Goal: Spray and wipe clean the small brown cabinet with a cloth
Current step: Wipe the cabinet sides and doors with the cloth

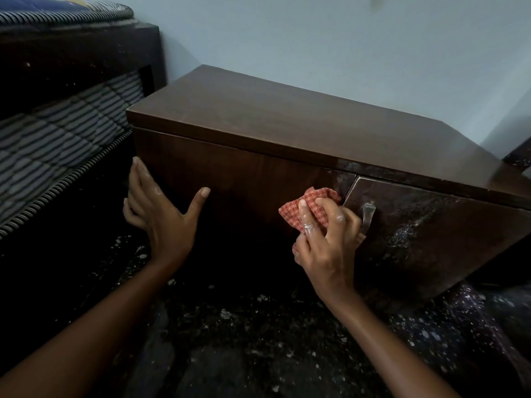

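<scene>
The small brown cabinet (281, 122) stands against a pale wall, its top and front in view. My right hand (327, 239) presses a crumpled red checked cloth (311, 205) against the cabinet front, just left of a metal door handle (367, 215). My left hand (161, 214) rests flat with fingers spread on the front's left edge, holding nothing. Wet foamy streaks show on the right door panel (416, 225). White specks cling to both hands. No spray bottle is in view.
A bed with a striped mattress (63, 139) and a dark wooden frame (74, 61) stands close on the cabinet's left. The dark floor (244, 326) below is speckled with white flecks. The pale wall (344, 47) rises behind.
</scene>
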`<action>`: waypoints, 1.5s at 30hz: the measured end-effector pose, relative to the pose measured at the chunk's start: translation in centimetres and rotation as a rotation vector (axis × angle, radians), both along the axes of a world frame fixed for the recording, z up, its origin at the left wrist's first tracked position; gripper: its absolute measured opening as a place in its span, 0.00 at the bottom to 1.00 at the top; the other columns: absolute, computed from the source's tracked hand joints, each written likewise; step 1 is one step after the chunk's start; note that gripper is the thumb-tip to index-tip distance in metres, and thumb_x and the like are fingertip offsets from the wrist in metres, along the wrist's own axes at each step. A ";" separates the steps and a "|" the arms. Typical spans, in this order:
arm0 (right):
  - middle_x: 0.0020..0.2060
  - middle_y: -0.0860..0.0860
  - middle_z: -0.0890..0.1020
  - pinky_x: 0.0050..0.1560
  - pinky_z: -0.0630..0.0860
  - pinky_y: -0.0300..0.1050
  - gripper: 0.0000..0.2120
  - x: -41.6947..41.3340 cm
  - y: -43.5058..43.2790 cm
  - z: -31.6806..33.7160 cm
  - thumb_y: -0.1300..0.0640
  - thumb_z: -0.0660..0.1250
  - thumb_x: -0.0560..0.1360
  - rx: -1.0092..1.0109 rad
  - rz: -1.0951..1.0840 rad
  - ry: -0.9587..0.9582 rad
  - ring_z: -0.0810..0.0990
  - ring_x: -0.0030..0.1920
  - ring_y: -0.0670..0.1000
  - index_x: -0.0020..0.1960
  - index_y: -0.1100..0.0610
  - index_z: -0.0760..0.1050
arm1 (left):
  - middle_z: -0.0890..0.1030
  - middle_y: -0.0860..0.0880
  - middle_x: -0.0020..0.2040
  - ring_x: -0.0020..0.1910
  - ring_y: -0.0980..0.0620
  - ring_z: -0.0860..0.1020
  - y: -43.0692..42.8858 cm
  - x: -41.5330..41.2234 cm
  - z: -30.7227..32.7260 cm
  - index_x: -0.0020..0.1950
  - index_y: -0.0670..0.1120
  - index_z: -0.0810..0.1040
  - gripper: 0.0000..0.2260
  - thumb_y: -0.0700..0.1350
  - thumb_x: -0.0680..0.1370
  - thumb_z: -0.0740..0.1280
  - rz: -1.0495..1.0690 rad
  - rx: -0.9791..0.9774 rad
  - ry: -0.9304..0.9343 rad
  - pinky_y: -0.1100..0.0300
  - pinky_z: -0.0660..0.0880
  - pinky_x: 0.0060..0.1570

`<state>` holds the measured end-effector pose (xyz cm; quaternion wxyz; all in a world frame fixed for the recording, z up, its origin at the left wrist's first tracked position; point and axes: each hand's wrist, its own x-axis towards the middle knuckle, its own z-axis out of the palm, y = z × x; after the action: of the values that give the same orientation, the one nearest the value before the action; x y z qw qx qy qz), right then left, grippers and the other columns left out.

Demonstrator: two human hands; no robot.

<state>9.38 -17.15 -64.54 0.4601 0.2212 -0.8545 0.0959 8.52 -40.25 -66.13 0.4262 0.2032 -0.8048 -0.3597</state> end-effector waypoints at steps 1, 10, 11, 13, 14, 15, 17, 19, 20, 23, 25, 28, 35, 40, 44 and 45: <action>0.60 0.56 0.66 0.53 0.71 0.47 0.16 0.0 0.0 -0.4 0.65 0.68 0.72 -0.020 0.006 0.016 0.66 0.55 0.57 0.59 0.61 0.77 | 0.52 0.42 0.76 0.74 0.43 0.53 0.0 0.0 0.1 0.77 0.44 0.45 0.46 0.68 0.70 0.60 -0.002 0.000 0.000 0.42 0.47 0.70; 0.58 0.57 0.67 0.59 0.69 0.43 0.17 0.7 -0.5 -2.8 0.66 0.67 0.72 -0.140 -0.001 0.028 0.69 0.57 0.57 0.61 0.63 0.76 | 0.51 0.42 0.76 0.74 0.44 0.53 -0.2 0.4 0.2 0.77 0.44 0.43 0.45 0.65 0.71 0.62 -0.039 -0.026 -0.004 0.43 0.46 0.70; 0.58 0.57 0.67 0.58 0.69 0.43 0.17 0.7 -0.5 -3.0 0.66 0.67 0.72 -0.139 0.006 0.025 0.69 0.56 0.57 0.61 0.63 0.76 | 0.51 0.42 0.76 0.74 0.44 0.53 -0.3 0.5 0.2 0.77 0.44 0.43 0.45 0.64 0.71 0.63 -0.037 -0.033 -0.011 0.43 0.46 0.70; 0.57 0.57 0.67 0.57 0.71 0.42 0.16 0.9 -0.3 -3.5 0.66 0.66 0.73 -0.122 0.019 0.011 0.69 0.55 0.56 0.61 0.63 0.76 | 0.51 0.42 0.76 0.74 0.43 0.53 -0.3 0.5 0.2 0.77 0.44 0.43 0.45 0.63 0.71 0.64 -0.035 -0.036 -0.018 0.44 0.46 0.70; 0.57 0.57 0.67 0.55 0.72 0.43 0.16 1.0 -0.2 -3.8 0.65 0.65 0.73 -0.106 0.021 -0.004 0.69 0.55 0.56 0.60 0.63 0.77 | 0.50 0.42 0.77 0.74 0.43 0.53 -0.3 0.5 0.2 0.77 0.44 0.43 0.45 0.63 0.72 0.64 -0.039 -0.036 -0.018 0.44 0.46 0.70; 0.58 0.57 0.67 0.53 0.72 0.43 0.15 1.0 0.0 -4.2 0.64 0.64 0.74 -0.089 0.020 -0.031 0.69 0.56 0.56 0.60 0.63 0.77 | 0.50 0.42 0.77 0.74 0.44 0.53 -0.3 0.5 0.2 0.77 0.44 0.43 0.45 0.62 0.72 0.64 -0.043 -0.035 -0.016 0.44 0.46 0.70; 0.59 0.56 0.68 0.51 0.74 0.42 0.16 1.2 0.2 -5.1 0.64 0.62 0.73 -0.075 0.022 -0.120 0.69 0.56 0.56 0.59 0.62 0.77 | 0.50 0.42 0.77 0.74 0.44 0.52 -0.3 0.5 0.2 0.77 0.44 0.43 0.45 0.61 0.72 0.66 -0.048 -0.030 -0.015 0.43 0.46 0.70; 0.59 0.56 0.70 0.53 0.76 0.43 0.18 1.6 0.3 -5.7 0.66 0.64 0.70 -0.123 0.050 -0.213 0.70 0.57 0.55 0.59 0.62 0.77 | 0.50 0.43 0.77 0.74 0.44 0.52 -0.2 0.5 0.3 0.77 0.44 0.43 0.45 0.60 0.73 0.67 -0.047 -0.022 -0.013 0.43 0.46 0.70; 0.58 0.56 0.71 0.53 0.76 0.44 0.18 2.0 0.3 -5.6 0.66 0.64 0.69 -0.172 0.073 -0.234 0.71 0.57 0.55 0.58 0.62 0.78 | 0.50 0.42 0.77 0.74 0.44 0.52 -0.2 0.5 0.2 0.77 0.44 0.43 0.45 0.59 0.73 0.67 -0.047 -0.020 -0.012 0.43 0.46 0.70; 0.54 0.57 0.74 0.55 0.74 0.44 0.17 3.5 -0.2 -1.8 0.65 0.62 0.68 -0.374 0.143 -0.119 0.73 0.55 0.54 0.55 0.65 0.79 | 0.50 0.42 0.76 0.74 0.43 0.53 -0.2 0.5 0.2 0.77 0.44 0.43 0.44 0.60 0.73 0.66 -0.052 -0.021 0.001 0.43 0.47 0.70; 0.53 0.58 0.75 0.58 0.73 0.45 0.17 3.9 -0.6 2.2 0.69 0.64 0.68 -0.490 0.178 0.030 0.74 0.55 0.54 0.57 0.68 0.77 | 0.50 0.42 0.77 0.74 0.44 0.53 -0.2 0.4 0.2 0.77 0.45 0.42 0.44 0.61 0.72 0.64 -0.055 -0.020 0.001 0.43 0.47 0.70; 0.53 0.64 0.77 0.60 0.72 0.46 0.18 2.7 -0.8 6.4 0.71 0.66 0.70 -0.520 0.127 0.206 0.74 0.55 0.58 0.60 0.71 0.73 | 0.50 0.42 0.77 0.74 0.43 0.54 -0.1 0.4 0.2 0.77 0.45 0.43 0.45 0.61 0.72 0.65 -0.055 -0.011 0.003 0.42 0.48 0.70; 0.55 0.61 0.79 0.61 0.64 0.39 0.13 -1.0 -1.4 3.6 0.70 0.65 0.73 -0.277 -0.083 0.232 0.73 0.53 0.59 0.57 0.66 0.78 | 0.51 0.42 0.76 0.74 0.43 0.55 -0.2 0.4 0.2 0.77 0.44 0.43 0.45 0.61 0.71 0.65 -0.056 -0.008 0.006 0.42 0.49 0.69; 0.55 0.60 0.79 0.55 0.72 0.48 0.13 -0.5 -1.5 1.4 0.71 0.63 0.74 -0.291 -0.100 0.182 0.72 0.53 0.57 0.56 0.67 0.78 | 0.51 0.43 0.76 0.74 0.44 0.55 -0.3 0.3 0.1 0.77 0.45 0.42 0.45 0.62 0.71 0.64 -0.063 -0.007 0.006 0.43 0.49 0.69; 0.54 0.59 0.80 0.57 0.68 0.39 0.13 0.2 -1.3 1.4 0.72 0.64 0.71 -0.337 -0.061 0.119 0.75 0.49 0.59 0.54 0.67 0.79 | 0.51 0.42 0.76 0.74 0.44 0.54 -0.3 0.2 0.0 0.77 0.45 0.43 0.45 0.61 0.71 0.64 -0.062 -0.006 0.015 0.42 0.48 0.69; 0.52 0.60 0.80 0.57 0.66 0.37 0.13 0.5 -1.2 2.3 0.72 0.64 0.70 -0.370 -0.041 0.140 0.76 0.48 0.60 0.53 0.68 0.79 | 0.51 0.42 0.76 0.74 0.45 0.54 -0.2 0.3 0.0 0.77 0.45 0.43 0.45 0.61 0.71 0.65 -0.065 -0.005 0.014 0.42 0.48 0.69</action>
<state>9.84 -18.34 -62.22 0.5533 0.1215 -0.7925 0.2260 8.79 -40.50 -66.12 0.4206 0.1734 -0.8087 -0.3729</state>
